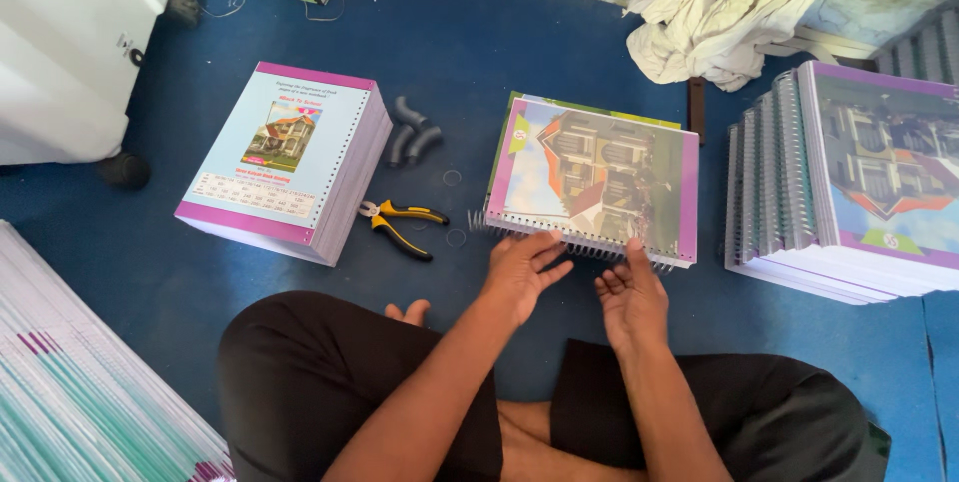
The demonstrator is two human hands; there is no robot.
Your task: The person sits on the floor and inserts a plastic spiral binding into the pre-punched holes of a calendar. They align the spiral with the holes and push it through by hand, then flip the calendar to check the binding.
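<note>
1. Glossy and purple-bordered, the notebook [594, 177] lies flat on the blue floor [470, 52] at the centre of the frame; its cover shows a picture of a building, and a wire spiral binding [574, 239] runs along its near edge.
2. Left hand [519, 272]: palm down, fingers spread and slightly fanned, fingertips resting on the binding near its left end.
3. Right hand [631, 297]: held more upright, fingers together and pointing up the frame, fingertips touching the binding near its right end. Neither hand grips anything.
4. Both forearms reach forward from the lower middle of the frame, over crossed legs in black trousers [330, 372].
5. Just left of the notebook lie yellow-handled pliers [402, 224], with a few small wire rings [453, 178] about them and grey curved tube pieces [412, 132] above.
6. Farther left sits a stack of unbound books [290, 157] with a punched edge.
7. At the right edge stands a pile of spiral-bound notebooks [849, 182]; a crumpled white cloth [724, 7] lies at the upper right.
</note>
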